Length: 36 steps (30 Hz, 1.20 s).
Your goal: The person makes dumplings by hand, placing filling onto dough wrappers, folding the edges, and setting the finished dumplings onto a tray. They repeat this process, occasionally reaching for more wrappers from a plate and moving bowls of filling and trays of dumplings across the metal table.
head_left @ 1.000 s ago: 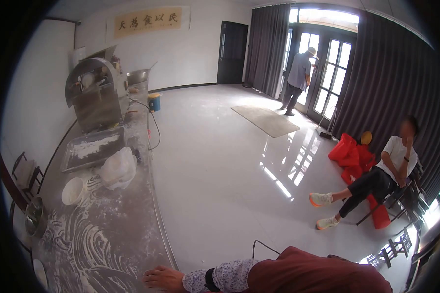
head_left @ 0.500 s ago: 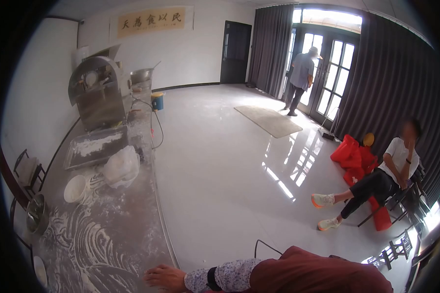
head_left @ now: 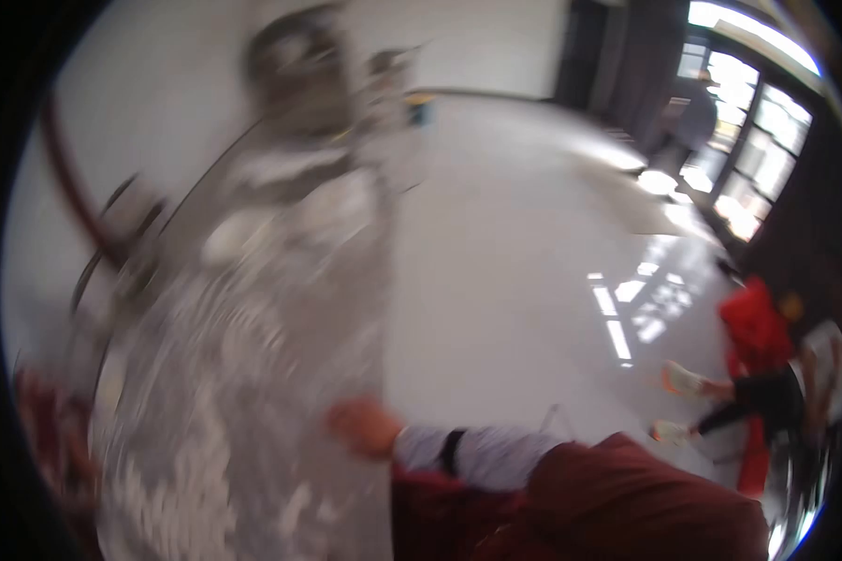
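Note:
My right hand (head_left: 365, 426) is at the right edge of the floury table (head_left: 323, 327), over or on its surface. Motion smears its fingers, so their pose and any contact cannot be made out. The sleeve is pale and patterned with a black band, below a maroon garment. A white bowl (head_left: 239, 236) and a whitish plastic bag (head_left: 335, 204) stand farther up the table. Flour streaks cover much of the near surface. My left hand does not show.
A metal machine (head_left: 299, 75) stands at the table's far end. One person (head_left: 697, 120) is by the glass doors; another (head_left: 776, 393) sits at the right near a red bag (head_left: 756, 323). A blurred reddish shape (head_left: 51, 421) is at the lower left, unclear.
The view has swung, shifting the room rightward and blurring it. My right hand, earlier spread flat on the table, now appears higher and farther right. The reddish shape has appeared at lower left.

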Tool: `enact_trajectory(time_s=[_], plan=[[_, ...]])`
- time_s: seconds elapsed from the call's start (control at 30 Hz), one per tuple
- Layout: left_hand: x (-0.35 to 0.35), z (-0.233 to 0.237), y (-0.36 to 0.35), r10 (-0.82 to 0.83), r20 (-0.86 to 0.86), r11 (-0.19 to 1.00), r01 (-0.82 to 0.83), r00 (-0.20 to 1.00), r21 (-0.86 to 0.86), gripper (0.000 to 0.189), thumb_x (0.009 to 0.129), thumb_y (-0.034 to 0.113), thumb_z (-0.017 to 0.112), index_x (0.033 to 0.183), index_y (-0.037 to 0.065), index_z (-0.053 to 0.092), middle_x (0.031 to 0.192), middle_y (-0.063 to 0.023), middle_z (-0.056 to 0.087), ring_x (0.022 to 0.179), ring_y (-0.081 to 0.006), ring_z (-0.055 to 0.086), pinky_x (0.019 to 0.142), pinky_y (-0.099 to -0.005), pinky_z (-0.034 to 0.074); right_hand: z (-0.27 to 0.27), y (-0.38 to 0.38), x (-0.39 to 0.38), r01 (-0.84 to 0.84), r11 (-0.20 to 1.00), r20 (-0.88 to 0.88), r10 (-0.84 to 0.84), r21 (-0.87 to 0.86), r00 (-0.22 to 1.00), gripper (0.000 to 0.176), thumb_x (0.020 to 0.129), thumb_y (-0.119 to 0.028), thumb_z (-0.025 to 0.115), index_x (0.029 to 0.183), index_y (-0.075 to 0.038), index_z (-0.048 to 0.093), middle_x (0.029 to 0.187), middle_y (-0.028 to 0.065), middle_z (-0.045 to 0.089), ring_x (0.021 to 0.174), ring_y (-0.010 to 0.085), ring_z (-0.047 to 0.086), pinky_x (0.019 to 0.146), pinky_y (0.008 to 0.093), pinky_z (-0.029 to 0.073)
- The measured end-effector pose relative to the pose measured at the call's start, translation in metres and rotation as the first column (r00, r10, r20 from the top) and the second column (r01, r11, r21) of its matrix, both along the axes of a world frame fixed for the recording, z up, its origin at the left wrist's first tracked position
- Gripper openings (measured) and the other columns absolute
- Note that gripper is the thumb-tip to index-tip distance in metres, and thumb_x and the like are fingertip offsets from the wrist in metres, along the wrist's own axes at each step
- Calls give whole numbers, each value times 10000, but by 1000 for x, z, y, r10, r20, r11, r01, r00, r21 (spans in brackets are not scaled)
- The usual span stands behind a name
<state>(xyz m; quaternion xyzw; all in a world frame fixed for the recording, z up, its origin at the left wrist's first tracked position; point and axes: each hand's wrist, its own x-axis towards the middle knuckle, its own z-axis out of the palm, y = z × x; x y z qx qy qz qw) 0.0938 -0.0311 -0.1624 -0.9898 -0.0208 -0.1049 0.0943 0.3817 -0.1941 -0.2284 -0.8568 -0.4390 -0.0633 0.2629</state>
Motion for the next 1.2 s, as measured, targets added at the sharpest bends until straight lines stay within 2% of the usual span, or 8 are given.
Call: enact_trajectory(time_s=[0.03,0.1,0.43,0.5,0.57,0.77,0.97,1.2], plan=[[29,-27,18,-231,433,971,176,872,164,136,797,152,556,869,41,589,806,-166,581,779,-320,554,735,-451,441,9,-3,4,-13,1000,-40,12,-19,999,502,678,-260,671,1149,-165,528,1283,61,445,1235,255,359,1020,468,261],[-5,-21,-1,112,27,986,-108,993,-130,102,818,176,524,850,82,549,829,-158,533,833,-358,522,791,-515,409,16,-3,8,22,997,-93,-28,-71,995,478,678,-224,654,1138,-160,542,1278,83,459,1226,274,374,1012,474,270],[-1,2,-9,395,73,648,-221,916,-729,312,803,203,557,1003,-35,523,1008,-208,523,926,-366,499,795,-452,408,40,-1,-3,-72,997,43,74,-36,996,418,735,-187,574,1143,-101,541,1261,100,476,1177,298,421,957,422,331],[-7,-12,15,197,278,902,-63,940,-427,270,797,90,504,1047,-11,492,972,-184,534,913,-367,495,812,-416,412,40,9,-6,-217,912,-335,338,348,880,419,776,-210,553,1163,-51,519,1274,140,459,1185,293,417,949,390,346],[-2,16,57,571,11,546,-369,821,-753,289,780,39,479,1062,-19,491,1040,-183,528,1002,-371,480,849,-407,406,94,43,-69,-335,756,-441,617,562,652,394,820,-226,518,1153,-16,512,1247,162,468,1167,268,436,923,344,368],[32,-18,93,519,305,815,-354,799,-459,324,732,11,489,1053,26,523,1035,-164,540,1005,-356,475,868,-407,399,117,92,-129,-459,652,-485,757,603,438,296,824,-141,511,1088,-11,542,1003,126,586,914,208,571,779,290,431],[3,0,89,527,20,676,-405,850,-616,338,726,39,508,1061,8,540,1111,-137,532,1043,-312,474,889,-395,390,98,104,-143,-413,732,-331,638,542,695,116,826,-93,487,856,-14,566,680,120,542,586,168,534,557,292,424],[-43,-1,122,519,215,854,-511,827,-97,232,771,113,481,984,81,566,906,-59,538,922,-229,498,765,-361,400,94,105,-146,-287,802,-435,541,523,719,111,836,-104,482,829,-15,548,623,121,537,558,202,542,544,301,431]])
